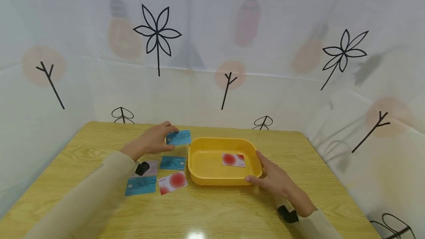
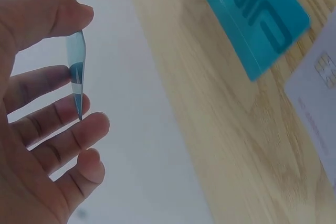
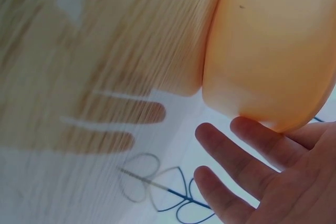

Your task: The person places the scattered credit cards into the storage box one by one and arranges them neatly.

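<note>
A blue VIP card (image 1: 180,138) is pinched between the thumb and fingers of my left hand (image 1: 151,141), raised just left of the yellow plastic basin (image 1: 220,142). In the left wrist view the card (image 2: 77,59) appears edge-on. My right hand (image 1: 277,178) holds the basin at its near right corner, thumb on the near rim and fingers along the right side. Inside the basin lies a white card with red circles (image 1: 233,159). On the table under my left arm are a blue card (image 1: 172,163), another blue card (image 1: 141,186), a red-and-white card (image 1: 173,182) and a pale card (image 1: 152,167).
The light wood table (image 1: 212,209) carries everything. A white cloth (image 1: 206,95) printed with flowers, twigs and light bulbs hangs behind the table and along its sides. The pale card is partly covered by a black wrist device (image 1: 142,168).
</note>
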Demonstrator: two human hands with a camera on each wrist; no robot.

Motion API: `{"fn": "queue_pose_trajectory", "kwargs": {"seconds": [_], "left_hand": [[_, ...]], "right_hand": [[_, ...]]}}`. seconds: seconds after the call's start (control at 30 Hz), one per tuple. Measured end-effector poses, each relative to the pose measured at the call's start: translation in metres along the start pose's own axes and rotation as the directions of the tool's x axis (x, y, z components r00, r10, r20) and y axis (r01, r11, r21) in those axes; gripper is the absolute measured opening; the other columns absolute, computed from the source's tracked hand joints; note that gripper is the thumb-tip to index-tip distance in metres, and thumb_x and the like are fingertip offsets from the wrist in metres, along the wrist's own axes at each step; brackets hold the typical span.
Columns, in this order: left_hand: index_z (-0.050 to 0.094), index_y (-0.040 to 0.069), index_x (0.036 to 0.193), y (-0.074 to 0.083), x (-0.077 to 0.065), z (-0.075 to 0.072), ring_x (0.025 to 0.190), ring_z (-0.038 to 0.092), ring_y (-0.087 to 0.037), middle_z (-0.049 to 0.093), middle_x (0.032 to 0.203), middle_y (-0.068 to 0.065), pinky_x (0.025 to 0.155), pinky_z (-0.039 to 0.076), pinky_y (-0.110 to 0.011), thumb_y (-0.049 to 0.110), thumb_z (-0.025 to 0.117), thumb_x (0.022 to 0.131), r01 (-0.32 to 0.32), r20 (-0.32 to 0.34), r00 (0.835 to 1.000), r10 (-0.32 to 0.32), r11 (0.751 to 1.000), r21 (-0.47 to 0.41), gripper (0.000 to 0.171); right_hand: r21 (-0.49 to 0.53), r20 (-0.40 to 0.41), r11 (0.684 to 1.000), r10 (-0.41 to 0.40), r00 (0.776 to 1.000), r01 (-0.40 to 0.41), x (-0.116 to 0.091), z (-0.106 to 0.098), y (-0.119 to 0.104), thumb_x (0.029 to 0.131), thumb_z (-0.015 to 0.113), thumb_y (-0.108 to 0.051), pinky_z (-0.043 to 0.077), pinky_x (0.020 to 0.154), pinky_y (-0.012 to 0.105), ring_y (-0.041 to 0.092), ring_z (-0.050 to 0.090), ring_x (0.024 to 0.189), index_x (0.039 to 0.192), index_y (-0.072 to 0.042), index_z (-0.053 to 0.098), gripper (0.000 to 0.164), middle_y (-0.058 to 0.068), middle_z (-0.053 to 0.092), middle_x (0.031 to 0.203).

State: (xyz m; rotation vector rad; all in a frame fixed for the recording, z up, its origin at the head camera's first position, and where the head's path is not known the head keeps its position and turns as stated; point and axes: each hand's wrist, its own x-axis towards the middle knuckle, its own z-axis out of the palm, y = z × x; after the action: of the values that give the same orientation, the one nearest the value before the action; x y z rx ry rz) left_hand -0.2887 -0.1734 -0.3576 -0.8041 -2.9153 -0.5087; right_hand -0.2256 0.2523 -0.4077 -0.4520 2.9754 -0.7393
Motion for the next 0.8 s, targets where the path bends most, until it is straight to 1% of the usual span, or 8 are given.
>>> {"fn": "queue_pose_trajectory", "kwargs": {"seconds": [0.17,0.27,0.5,0.63,0.8], "left_hand": [[0.056,0.012,0.129,0.012,0.004,0.004,0.084,0.051,-0.016,0.052,0.112,-0.003,0.078,0.047,-0.035,0.030,0.071,0.082,-0.058,-0.009,0.998,0.058,0.998,0.004,0.052],[0.056,0.012,0.129,0.019,0.008,0.007,0.083,0.051,-0.015,0.052,0.113,-0.003,0.077,0.047,-0.034,0.029,0.070,0.083,-0.085,-0.007,0.996,0.085,0.996,0.003,0.051],[0.055,0.016,0.131,0.032,0.017,0.016,0.084,0.050,-0.013,0.051,0.117,-0.001,0.076,0.046,-0.033,0.032,0.068,0.083,-0.094,0.022,0.995,0.094,0.996,0.010,0.052],[0.054,0.017,0.131,0.038,0.020,0.019,0.086,0.050,-0.013,0.051,0.117,0.000,0.077,0.045,-0.033,0.031,0.069,0.083,-0.102,0.042,0.994,0.102,0.995,-0.001,0.052],[0.055,0.017,0.130,0.044,0.024,0.022,0.087,0.050,-0.012,0.050,0.114,0.002,0.079,0.046,-0.032,0.031,0.069,0.083,-0.122,0.047,0.991,0.122,0.992,0.000,0.051]], "right_hand": [[-0.003,-0.003,1.000,-0.010,1.000,0.010,0.001,0.000,-0.001,0.078,0.064,-0.064,0.034,0.098,0.061,0.040,0.038,0.131,0.152,-0.005,0.018,0.106,0.020,0.032,0.150],[-0.005,-0.006,1.000,-0.013,1.000,0.013,0.002,0.001,0.000,0.078,0.064,-0.065,0.034,0.098,0.061,0.040,0.038,0.131,0.152,-0.005,0.018,0.106,0.020,0.032,0.150],[-0.003,-0.010,1.000,-0.010,1.000,0.010,0.000,0.000,-0.001,0.078,0.065,-0.063,0.034,0.097,0.063,0.041,0.037,0.132,0.152,-0.004,0.018,0.106,0.021,0.032,0.150],[-0.005,-0.009,1.000,-0.014,1.000,0.014,0.000,0.002,0.000,0.078,0.065,-0.063,0.034,0.097,0.062,0.041,0.037,0.132,0.152,-0.004,0.018,0.106,0.021,0.032,0.150],[-0.004,-0.008,1.000,-0.016,1.000,0.016,0.001,0.002,0.001,0.078,0.064,-0.064,0.033,0.098,0.062,0.041,0.037,0.132,0.152,-0.004,0.017,0.106,0.020,0.031,0.150]]}}
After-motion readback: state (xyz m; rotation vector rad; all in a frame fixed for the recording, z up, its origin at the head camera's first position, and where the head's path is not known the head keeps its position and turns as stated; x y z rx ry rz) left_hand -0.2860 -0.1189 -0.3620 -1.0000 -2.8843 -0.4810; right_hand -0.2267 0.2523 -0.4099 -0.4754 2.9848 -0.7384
